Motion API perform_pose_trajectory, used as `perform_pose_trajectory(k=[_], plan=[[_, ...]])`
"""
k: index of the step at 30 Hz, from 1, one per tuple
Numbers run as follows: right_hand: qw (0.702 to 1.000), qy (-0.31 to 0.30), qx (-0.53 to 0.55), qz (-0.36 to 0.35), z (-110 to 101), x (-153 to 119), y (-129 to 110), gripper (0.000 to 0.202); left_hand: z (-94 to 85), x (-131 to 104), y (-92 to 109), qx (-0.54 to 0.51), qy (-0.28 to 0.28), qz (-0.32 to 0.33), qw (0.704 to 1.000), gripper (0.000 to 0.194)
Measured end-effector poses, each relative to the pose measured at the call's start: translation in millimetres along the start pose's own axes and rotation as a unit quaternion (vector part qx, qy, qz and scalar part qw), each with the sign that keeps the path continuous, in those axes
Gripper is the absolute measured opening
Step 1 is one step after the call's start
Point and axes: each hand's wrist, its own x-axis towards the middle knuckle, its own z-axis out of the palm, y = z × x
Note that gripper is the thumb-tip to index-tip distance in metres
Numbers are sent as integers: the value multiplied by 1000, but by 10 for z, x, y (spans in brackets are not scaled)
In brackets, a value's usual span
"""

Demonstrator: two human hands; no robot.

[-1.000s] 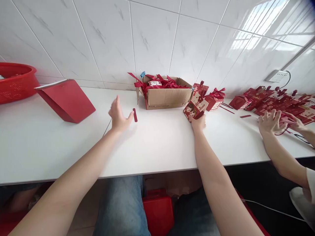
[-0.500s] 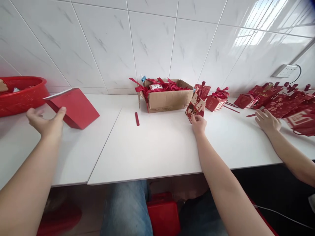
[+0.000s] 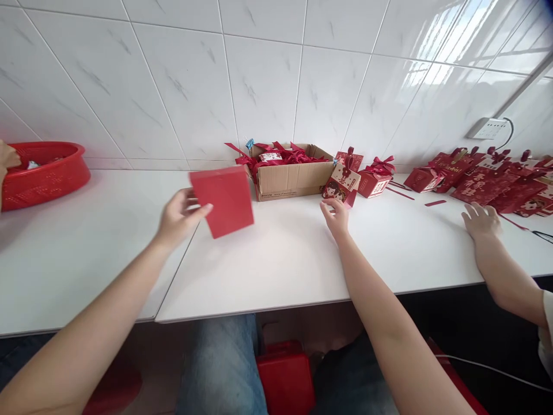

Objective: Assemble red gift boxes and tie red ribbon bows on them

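Observation:
My left hand (image 3: 181, 213) grips a plain red paper box (image 3: 224, 202) by its left side, thumb on the near face. The box is held above the white table, near the seam. My right hand (image 3: 336, 218) is just in front of a printed red and cream gift box (image 3: 343, 185) with a ribbon loop on top. Its thumb and fingers are apart, with nothing seen between them. Behind that box stands another red tag-topped one (image 3: 352, 158), partly hidden. To its right is a red box with a ribbon bow (image 3: 377, 178).
A cardboard box (image 3: 296, 180) of red ribbons sits against the tiled wall. At far left a person's hand (image 3: 7, 155) reaches into a red plastic basket (image 3: 52, 178). On the right, another person's hand (image 3: 483, 220) rests near several red gift bags (image 3: 488, 184). A red strip (image 3: 435, 203) lies nearby.
My left hand has taken hold of the plain red box and carried it right. My right hand has let go of the printed box, which now stands by the carton.

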Motion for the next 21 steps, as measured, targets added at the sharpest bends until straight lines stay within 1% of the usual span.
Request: perform_pose_trajectory(k=[1, 2, 4, 6, 8, 9, 11, 13, 14, 15, 16, 17, 19, 21], plan=[[1000, -6, 25, -5, 26, -30, -93, 32, 191, -42, 57, -30, -31, 3, 999, 52], [997, -15, 79, -9, 60, -63, -191, 34, 377, -79, 97, -51, -63, 4, 997, 54], [981, -45, 189, -18, 144, -132, -383, 39, 716, -147, 135, -76, -125, 7, 989, 56], [959, -87, 268, -29, 238, -206, -539, 49, 985, -215, 140, -95, -141, 12, 985, 56], [940, -138, 312, -23, 319, -275, -636, 58, 1167, -289, 135, -108, -147, 8, 983, 54], [935, -147, 321, -10, 348, -302, -662, 61, 1222, -326, 134, -110, -151, 9, 982, 54], [937, -133, 323, 21, 373, -331, -676, 63, 1265, -375, 136, -107, -179, 25, 978, 56], [938, -111, 325, 46, 352, -321, -652, 58, 1229, -347, 145, -92, -226, 51, 968, 56], [934, -110, 333, 59, 327, -302, -630, 55, 1188, -287, 154, -81, -242, 61, 965, 54], [928, -119, 346, 74, 296, -278, -601, 52, 1139, -191, 165, -69, -243, 64, 965, 50], [919, -129, 361, 92, 260, -249, -567, 51, 1087, -56, 182, -54, -225, 64, 971, 46], [910, -134, 376, 112, 224, -217, -526, 51, 1038, 115, 202, -44, -187, 61, 980, 41], [899, -124, 391, 150, 160, -155, -429, 49, 976, 545, 256, -26, -74, 49, 996, 38], [898, -96, 392, 175, 122, -100, -322, 47, 995, 1032, 317, -33, 18, 13, 999, 40]])
